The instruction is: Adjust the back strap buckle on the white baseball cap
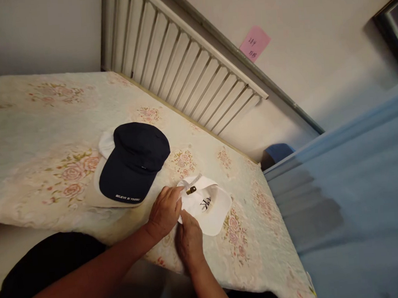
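Observation:
A white baseball cap (219,202) with dark lettering lies on the bed's flowered cover, its metal strap buckle (191,190) facing up. My left hand (165,210) grips the cap's near left edge, fingers closed on the fabric. Just below it, my right hand (190,238) is closed on the cap's lower edge; its fingertips are partly hidden. To the left of my hands, a dark navy cap (141,148) with white words on its brim rests on top of a pale cap (106,144), which shows only around the edges.
The flowered cover (20,134) spreads under everything. A white radiator (179,59) runs along the wall behind it. A blue curtain (359,192) hangs at the right, near a dark blue object (277,152). A pink note (254,43) is on the wall.

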Demonstrator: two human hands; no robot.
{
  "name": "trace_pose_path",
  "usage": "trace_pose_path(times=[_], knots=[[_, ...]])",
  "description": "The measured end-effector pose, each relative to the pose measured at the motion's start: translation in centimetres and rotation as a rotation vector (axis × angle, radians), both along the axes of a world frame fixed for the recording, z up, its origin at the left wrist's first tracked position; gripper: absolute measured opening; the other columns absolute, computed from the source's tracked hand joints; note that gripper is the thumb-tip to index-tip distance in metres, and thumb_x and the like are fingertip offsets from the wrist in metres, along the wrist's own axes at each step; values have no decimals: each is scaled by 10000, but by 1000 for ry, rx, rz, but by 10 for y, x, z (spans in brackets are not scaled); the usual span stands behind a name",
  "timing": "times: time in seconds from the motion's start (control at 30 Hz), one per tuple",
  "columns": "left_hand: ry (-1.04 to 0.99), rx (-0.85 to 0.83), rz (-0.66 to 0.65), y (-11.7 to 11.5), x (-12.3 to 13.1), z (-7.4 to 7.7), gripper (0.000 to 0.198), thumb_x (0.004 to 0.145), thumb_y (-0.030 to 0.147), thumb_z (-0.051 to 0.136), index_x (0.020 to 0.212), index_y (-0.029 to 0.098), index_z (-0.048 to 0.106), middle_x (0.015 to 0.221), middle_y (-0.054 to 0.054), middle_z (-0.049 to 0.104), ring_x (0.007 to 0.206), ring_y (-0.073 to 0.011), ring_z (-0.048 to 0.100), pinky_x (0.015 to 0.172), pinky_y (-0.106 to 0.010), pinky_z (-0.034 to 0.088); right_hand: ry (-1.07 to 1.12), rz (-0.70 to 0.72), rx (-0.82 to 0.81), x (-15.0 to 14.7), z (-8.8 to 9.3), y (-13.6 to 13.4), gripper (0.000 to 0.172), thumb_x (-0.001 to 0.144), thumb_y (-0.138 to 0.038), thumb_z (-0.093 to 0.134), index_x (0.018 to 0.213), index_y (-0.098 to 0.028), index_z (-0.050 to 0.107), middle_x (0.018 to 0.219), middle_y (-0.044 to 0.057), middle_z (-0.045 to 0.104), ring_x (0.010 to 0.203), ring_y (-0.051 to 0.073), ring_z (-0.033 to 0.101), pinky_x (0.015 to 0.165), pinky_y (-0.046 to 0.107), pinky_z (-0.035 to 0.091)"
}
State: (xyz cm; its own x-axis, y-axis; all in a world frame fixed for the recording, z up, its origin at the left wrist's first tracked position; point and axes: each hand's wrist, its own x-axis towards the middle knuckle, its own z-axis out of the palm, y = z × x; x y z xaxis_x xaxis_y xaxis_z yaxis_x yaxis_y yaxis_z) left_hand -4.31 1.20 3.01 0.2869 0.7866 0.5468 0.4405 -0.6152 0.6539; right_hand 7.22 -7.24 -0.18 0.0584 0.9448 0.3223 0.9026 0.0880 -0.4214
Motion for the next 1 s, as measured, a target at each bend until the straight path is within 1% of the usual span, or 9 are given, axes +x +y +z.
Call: trace_pose_path(times=[0.13,0.23,0.3,0.4,0.47,0.53,0.63,0.7,1.0], knots=[[36,0,16,2,-1,-2,360,843,99,397,1177,123,528,1026,-108,625,973,-241,514,897,-400,449,116,-17,-30,-2,3,-1,504,771,-50,446,1220,-235,581,1174,70,654,1132,235,565,980,401,428],[39,1,34,3,0,-3,357,844,112,417,1183,118,530,1025,-115,629,970,-243,525,894,-404,456,318,18,-86,2,11,1,479,749,-86,526,1191,-253,604,1176,48,660,1145,244,562,990,409,428],[31,-14,46,4,0,-3,349,852,128,420,1182,115,535,1005,-118,631,968,-242,537,889,-402,461,540,40,-161,7,18,5,460,727,-138,602,1170,-262,614,1176,28,665,1148,250,566,993,414,433],[1,-39,47,4,1,-3,340,858,152,430,1181,117,533,996,-118,628,975,-239,552,884,-389,465,1001,4,-270,18,29,15,454,708,-239,684,1155,-230,605,1189,52,663,1155,250,575,990,422,442],[-24,-47,45,5,1,-4,335,856,154,436,1175,120,529,999,-116,628,983,-236,561,882,-379,468,1272,-45,-260,25,35,21,453,713,-290,704,1143,-197,596,1144,85,683,1098,240,616,968,408,461],[-38,-48,44,5,1,-4,333,849,148,440,1170,129,525,1004,-113,629,986,-234,567,883,-376,470,1444,-106,-187,29,39,27,456,693,-288,736,1113,-182,595,1091,91,702,986,221,668,893,376,512],[-53,-40,43,5,2,-4,329,849,147,442,1168,137,522,1005,-111,630,981,-233,572,884,-379,472,1552,-182,-35,30,44,34,474,645,-221,776,1081,-192,591,986,52,725,842,181,697,754,306,560],[-61,-37,39,5,2,-5,322,855,156,442,1166,134,524,1005,-115,630,982,-234,575,886,-383,473,1585,-189,21,29,47,39,457,646,-197,773,1066,-201,592,916,21,729,802,164,697,712,279,564],[-169,-61,-53,7,7,-11,341,868,162,431,1198,138,512,1136,-120,630,1081,-215,572,951,-368,458,1551,-189,-18,16,58,49,215,667,-241,748,822,-153,628,772,8,713,678,144,691,584,218,557]])
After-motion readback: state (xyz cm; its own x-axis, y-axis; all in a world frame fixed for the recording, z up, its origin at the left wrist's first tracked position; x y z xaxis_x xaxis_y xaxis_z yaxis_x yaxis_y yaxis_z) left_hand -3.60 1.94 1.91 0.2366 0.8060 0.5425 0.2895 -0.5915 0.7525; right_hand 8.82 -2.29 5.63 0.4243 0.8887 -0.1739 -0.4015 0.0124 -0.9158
